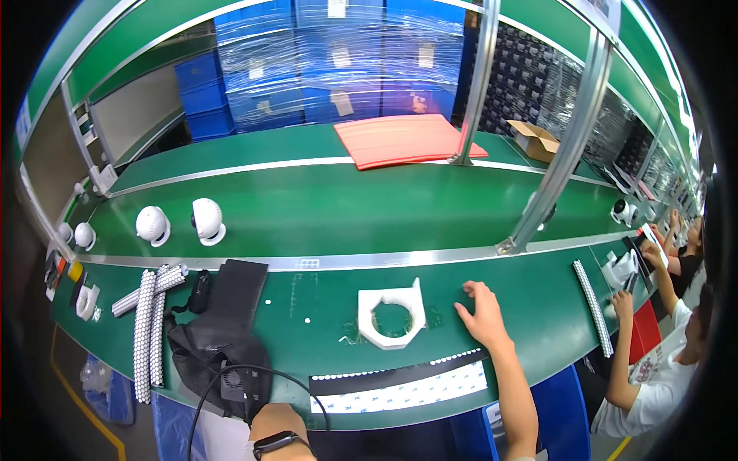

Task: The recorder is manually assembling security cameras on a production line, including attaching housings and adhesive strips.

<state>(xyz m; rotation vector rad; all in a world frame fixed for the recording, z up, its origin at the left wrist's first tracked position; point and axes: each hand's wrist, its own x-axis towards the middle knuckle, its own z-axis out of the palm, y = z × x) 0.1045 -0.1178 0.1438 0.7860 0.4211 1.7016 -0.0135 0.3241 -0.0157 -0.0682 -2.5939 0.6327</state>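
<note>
Resting spread beside white fixture, right hand; left hand half cut off, grip unclear.

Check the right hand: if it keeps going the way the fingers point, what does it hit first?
The right hand lies flat, fingers pointing up-left across bare green worktop. First in line is likely the metal rail; the white ring fixture sits off to its left.

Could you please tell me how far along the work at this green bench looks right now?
Done, apparently: two white dome-shaped units sit on the green belt. In hand: the right hand rests flat beside the white ring-shaped plastic base; the left hand is near the black cable. Left: the base is bare, and the strip of small white pads looks nearly full.
</note>
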